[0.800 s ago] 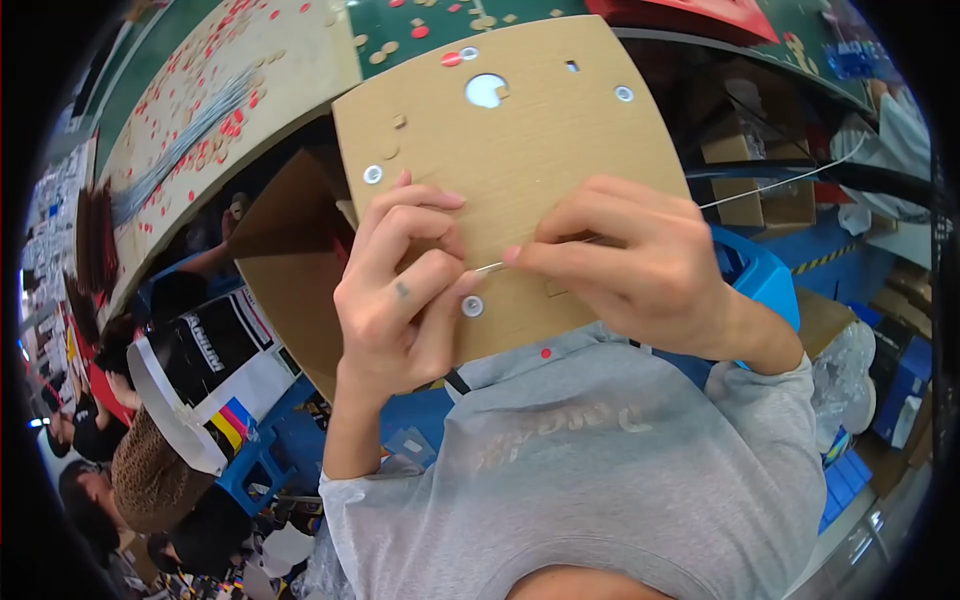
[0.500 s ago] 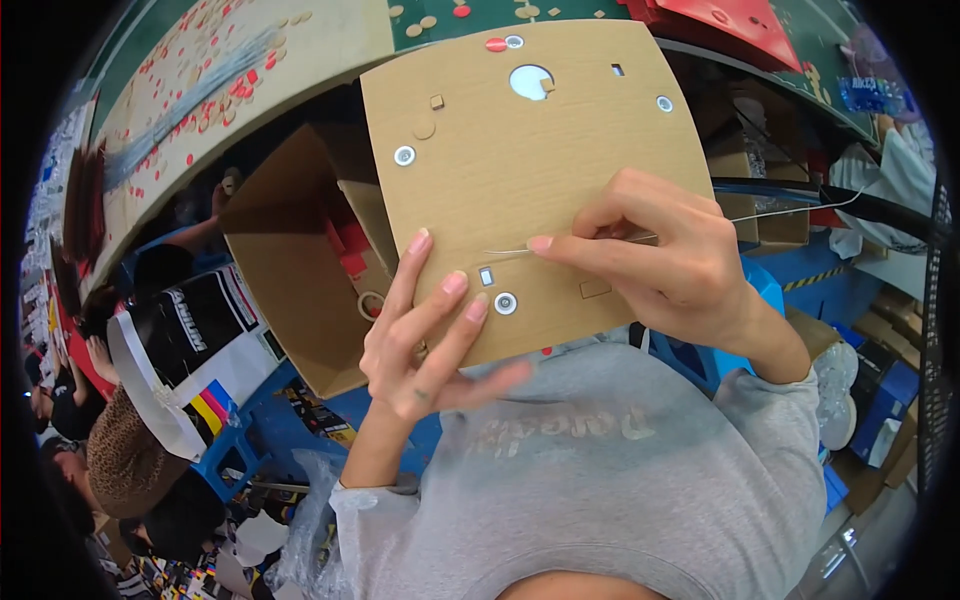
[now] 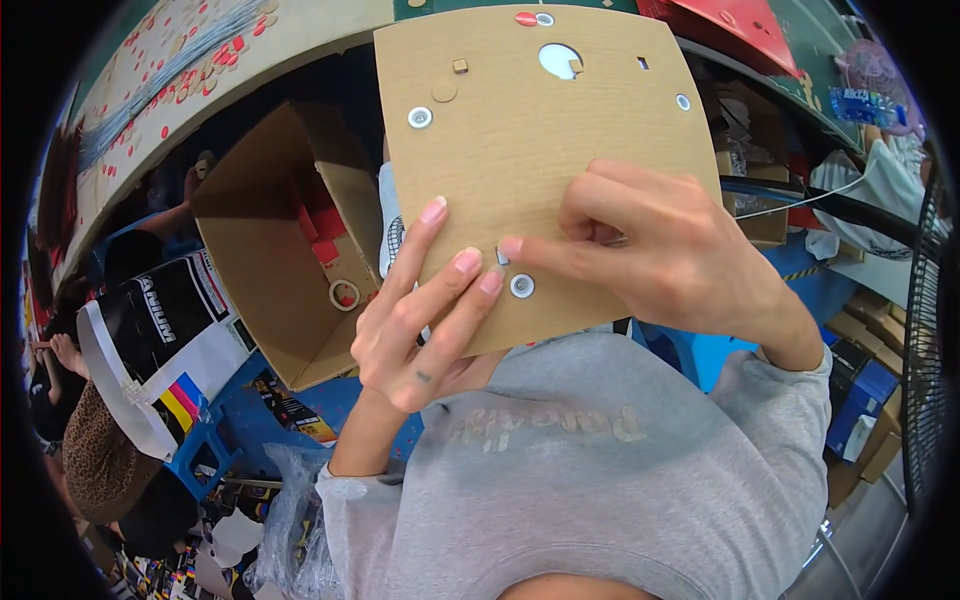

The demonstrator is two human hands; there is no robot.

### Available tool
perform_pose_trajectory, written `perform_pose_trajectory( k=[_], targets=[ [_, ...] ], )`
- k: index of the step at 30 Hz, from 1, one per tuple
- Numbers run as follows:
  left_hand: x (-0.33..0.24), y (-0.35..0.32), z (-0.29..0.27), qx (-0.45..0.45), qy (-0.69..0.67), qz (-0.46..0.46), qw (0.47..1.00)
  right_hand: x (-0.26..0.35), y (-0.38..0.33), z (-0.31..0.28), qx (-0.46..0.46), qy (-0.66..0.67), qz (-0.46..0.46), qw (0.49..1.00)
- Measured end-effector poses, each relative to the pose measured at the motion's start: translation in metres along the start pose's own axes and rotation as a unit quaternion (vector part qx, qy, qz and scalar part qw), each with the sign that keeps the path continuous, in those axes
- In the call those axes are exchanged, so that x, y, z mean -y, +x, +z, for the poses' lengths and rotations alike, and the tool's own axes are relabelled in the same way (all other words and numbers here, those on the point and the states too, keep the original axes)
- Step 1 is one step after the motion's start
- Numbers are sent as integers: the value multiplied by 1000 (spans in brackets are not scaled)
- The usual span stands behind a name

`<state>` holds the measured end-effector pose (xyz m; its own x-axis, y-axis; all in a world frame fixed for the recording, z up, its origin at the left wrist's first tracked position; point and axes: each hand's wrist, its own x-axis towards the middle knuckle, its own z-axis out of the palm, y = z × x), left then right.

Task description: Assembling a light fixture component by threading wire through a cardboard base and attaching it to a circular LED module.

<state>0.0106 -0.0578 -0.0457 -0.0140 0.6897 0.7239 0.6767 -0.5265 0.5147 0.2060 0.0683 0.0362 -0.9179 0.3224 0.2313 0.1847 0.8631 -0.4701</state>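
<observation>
A brown board panel (image 3: 560, 130) is tilted up in front of me. My left hand (image 3: 410, 340) grips its lower left edge, fingers spread over the face and thumb behind. My right hand (image 3: 660, 250) pinches a thin, pale wire (image 3: 800, 203), whose long tail runs out to the right. The pinching fingertips are at a small rectangular slot (image 3: 503, 256) near the left fingertips; the wire's front end is hidden there. Just below the slot sits a round metal eyelet (image 3: 522, 286). Farther up, the panel has a large round hole (image 3: 558, 62) and more eyelets.
An open cardboard box (image 3: 255, 230) holding red pieces and a tape roll (image 3: 344, 294) stands to my left. Beyond, a long table (image 3: 340, 25) carries a bundle of wires (image 3: 170, 75) and scattered discs. A black fan guard (image 3: 925, 330) is at right. People work at far left.
My right hand has brought the wire's end down to the slot. My left thumb has gone behind the panel, which has shifted slightly up and right.
</observation>
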Motion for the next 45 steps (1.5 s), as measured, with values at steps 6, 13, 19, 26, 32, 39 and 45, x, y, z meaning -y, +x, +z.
perform_pose_trajectory(
  k=[6, 13, 19, 26, 32, 39, 45],
  targets=[
    [0, 2, -1, 12, -1, -1, 1000, 2, -3, -3, 5, -13, -43, 999],
    [-2, 6, -5, 36, -8, 3, 999, 5, -5, -5, 11, -50, -68, 996],
    [-8, 10, -6, 57, -5, -10, 998, 9, -3, -6, 32, -62, -72, 995],
    [-11, 8, -3, 45, 1, -26, 999, 11, -4, -2, 21, -130, -111, 985],
    [-10, 10, -1, 45, 7, -15, 999, 14, -1, 0, 30, -148, -129, 980],
    [-7, 10, -2, 49, 1, -24, 998, 2, -14, -2, -24, -69, -77, 994],
    [-8, 11, -1, 41, -7, -32, 999, -1, -17, -5, -1, -82, -87, 993]
  ],
)
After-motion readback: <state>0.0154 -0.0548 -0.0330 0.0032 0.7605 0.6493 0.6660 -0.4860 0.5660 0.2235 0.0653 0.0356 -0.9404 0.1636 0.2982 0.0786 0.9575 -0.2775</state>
